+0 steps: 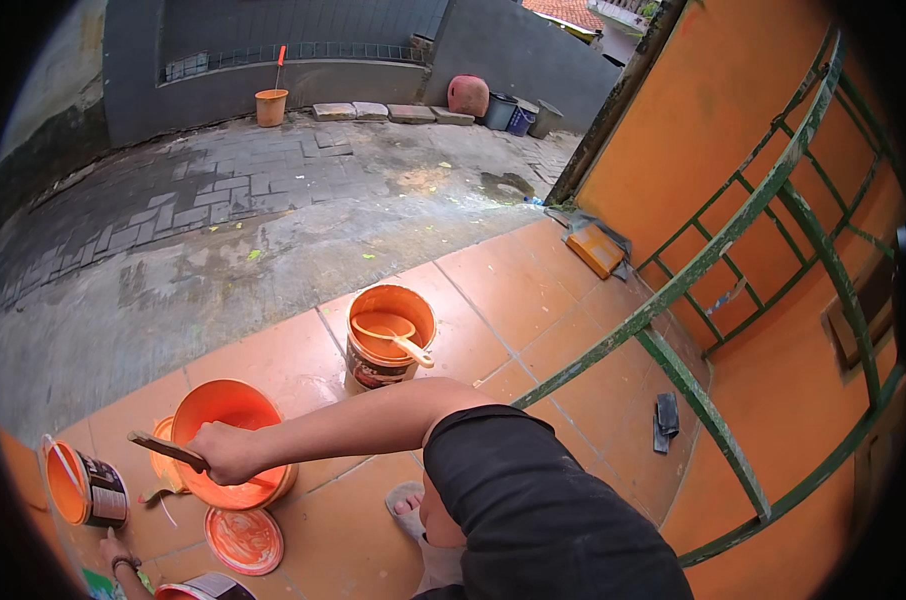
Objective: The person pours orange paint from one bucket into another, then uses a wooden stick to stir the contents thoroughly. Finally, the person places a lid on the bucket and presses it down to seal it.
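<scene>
Though partly out of sight, brown stick [163, 448] tight in right hand [229, 453]; left hand [115, 549], grip unclear.

On or above the tiled floor [513, 270] there are four paint buckets [380, 374], one dipper [415, 351], one round lid [244, 541] and one wooden stick [161, 449], while the far wall [363, 83] lines up one orange bucket [270, 108], one pink drum [468, 95], three bins [498, 111] and four flat slabs [411, 114].

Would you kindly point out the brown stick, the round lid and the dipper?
Brown stick [166, 450]: head view, on its length beyond the fist.
Round lid [244, 542]: head view, mid-face.
Dipper [410, 349]: head view, handle.
</scene>
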`<state>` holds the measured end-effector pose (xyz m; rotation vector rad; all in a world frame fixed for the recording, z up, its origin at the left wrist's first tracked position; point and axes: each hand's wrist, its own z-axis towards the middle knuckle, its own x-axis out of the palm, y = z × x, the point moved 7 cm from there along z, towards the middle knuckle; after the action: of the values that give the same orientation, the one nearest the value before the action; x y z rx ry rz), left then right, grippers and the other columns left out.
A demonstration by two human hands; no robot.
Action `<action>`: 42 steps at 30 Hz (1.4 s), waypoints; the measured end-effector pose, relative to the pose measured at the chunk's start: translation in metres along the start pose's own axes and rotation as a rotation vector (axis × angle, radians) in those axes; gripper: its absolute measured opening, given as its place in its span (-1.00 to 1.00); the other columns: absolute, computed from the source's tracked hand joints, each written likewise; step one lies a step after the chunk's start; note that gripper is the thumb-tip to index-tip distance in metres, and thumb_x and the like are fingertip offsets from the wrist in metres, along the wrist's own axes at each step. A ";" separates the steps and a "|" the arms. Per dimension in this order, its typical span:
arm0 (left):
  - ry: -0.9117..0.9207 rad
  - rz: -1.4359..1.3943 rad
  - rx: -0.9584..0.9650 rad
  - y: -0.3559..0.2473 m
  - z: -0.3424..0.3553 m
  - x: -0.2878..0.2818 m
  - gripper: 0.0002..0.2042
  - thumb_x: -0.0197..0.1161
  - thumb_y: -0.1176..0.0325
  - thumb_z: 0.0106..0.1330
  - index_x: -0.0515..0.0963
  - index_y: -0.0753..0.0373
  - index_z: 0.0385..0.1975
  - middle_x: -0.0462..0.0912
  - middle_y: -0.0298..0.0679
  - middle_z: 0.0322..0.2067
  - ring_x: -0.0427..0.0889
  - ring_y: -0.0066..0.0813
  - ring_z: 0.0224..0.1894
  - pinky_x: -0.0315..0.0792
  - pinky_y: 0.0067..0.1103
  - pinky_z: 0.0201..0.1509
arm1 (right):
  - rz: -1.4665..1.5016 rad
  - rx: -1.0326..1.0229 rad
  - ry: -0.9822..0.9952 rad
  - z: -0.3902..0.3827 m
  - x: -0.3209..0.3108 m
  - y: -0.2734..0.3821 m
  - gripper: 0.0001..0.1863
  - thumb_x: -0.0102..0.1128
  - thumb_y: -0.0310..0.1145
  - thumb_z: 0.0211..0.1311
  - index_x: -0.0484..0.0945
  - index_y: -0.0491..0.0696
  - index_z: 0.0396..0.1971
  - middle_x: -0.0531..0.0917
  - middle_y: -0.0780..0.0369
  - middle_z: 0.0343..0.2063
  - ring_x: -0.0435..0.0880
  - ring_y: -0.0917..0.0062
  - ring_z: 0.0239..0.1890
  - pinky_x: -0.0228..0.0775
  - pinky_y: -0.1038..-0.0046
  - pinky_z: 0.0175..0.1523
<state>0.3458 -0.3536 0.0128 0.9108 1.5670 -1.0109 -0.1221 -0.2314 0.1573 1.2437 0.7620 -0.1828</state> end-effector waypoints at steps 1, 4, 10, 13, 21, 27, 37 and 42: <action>-0.021 0.042 -0.002 -0.002 0.002 -0.002 -0.49 0.04 0.01 0.32 0.55 0.47 -0.21 0.59 0.21 -0.21 0.59 0.12 -0.12 0.44 -0.17 -0.09 | 0.035 -0.021 -0.057 0.007 -0.001 0.000 -0.88 0.07 -0.58 -0.17 0.48 -0.15 -0.51 0.58 0.02 -0.59 0.57 0.07 -0.45 0.41 0.16 -0.33; -0.040 0.039 0.017 -0.023 0.002 0.003 -0.49 0.15 -0.02 0.24 0.56 0.43 -0.20 0.61 0.16 -0.20 0.59 0.10 -0.12 0.44 -0.19 -0.08 | 0.124 -0.054 -0.197 0.019 -0.012 -0.015 -0.88 0.11 -0.55 -0.13 0.46 -0.17 -0.49 0.57 0.00 -0.54 0.55 0.05 -0.42 0.39 0.17 -0.30; -0.002 0.094 0.049 -0.067 -0.040 -0.013 -0.48 0.27 -0.03 0.15 0.57 0.41 -0.21 0.62 0.10 -0.20 0.60 0.07 -0.12 0.45 -0.23 -0.07 | -0.098 0.036 -0.333 0.022 -0.052 -0.054 -0.90 0.10 -0.55 -0.08 0.44 -0.14 -0.48 0.55 -0.02 -0.46 0.53 0.04 -0.33 0.39 0.17 -0.23; -0.027 0.045 0.024 -0.053 -0.031 -0.017 -0.43 0.12 -0.13 0.23 0.60 0.41 -0.26 0.63 0.10 -0.22 0.59 0.08 -0.12 0.44 -0.21 -0.05 | -0.191 0.122 -0.233 0.009 -0.061 -0.044 -0.90 0.09 -0.56 -0.09 0.46 -0.13 -0.48 0.57 0.00 -0.50 0.56 0.07 -0.36 0.41 0.18 -0.26; -0.074 0.039 -0.002 -0.025 -0.001 0.002 -0.42 -0.29 0.02 0.46 0.54 0.48 -0.19 0.59 0.13 -0.15 0.53 0.10 -0.04 0.37 -0.17 0.05 | 0.094 -0.032 -0.064 0.005 -0.009 0.004 -0.89 0.15 -0.57 -0.20 0.51 -0.16 -0.54 0.60 0.08 -0.59 0.61 0.18 -0.46 0.42 0.26 -0.35; 0.048 0.106 -0.016 -0.058 -0.033 -0.006 -0.45 -0.26 0.01 0.43 0.50 0.42 -0.06 0.51 0.11 0.00 0.44 0.08 0.10 0.31 -0.22 0.14 | -0.068 -0.072 -0.330 0.019 -0.027 -0.037 -0.86 0.14 -0.54 -0.10 0.47 -0.14 -0.44 0.53 0.00 -0.47 0.53 0.08 -0.35 0.38 0.20 -0.26; -0.086 0.108 -0.008 -0.012 -0.011 -0.011 -0.51 -0.05 0.05 0.39 0.52 0.47 -0.21 0.57 0.16 -0.18 0.55 0.12 -0.10 0.41 -0.19 -0.05 | -0.098 0.044 -0.003 -0.007 -0.015 -0.002 -0.90 0.12 -0.57 -0.17 0.49 -0.12 -0.54 0.62 0.08 -0.58 0.61 0.15 -0.42 0.44 0.19 -0.30; -0.063 -0.075 0.044 -0.014 -0.002 -0.010 -0.62 0.19 0.13 0.23 0.58 0.41 -0.25 0.62 0.08 -0.23 0.59 0.06 -0.12 0.46 -0.20 -0.08 | 0.090 -0.032 -0.113 0.021 -0.002 0.001 -0.86 0.17 -0.54 -0.16 0.50 -0.17 -0.48 0.57 0.02 -0.59 0.60 0.15 -0.47 0.42 0.25 -0.34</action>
<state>0.3338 -0.3578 0.0247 0.8469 1.5414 -1.1205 -0.1139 -0.2506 0.1620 1.2237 0.6077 -0.1653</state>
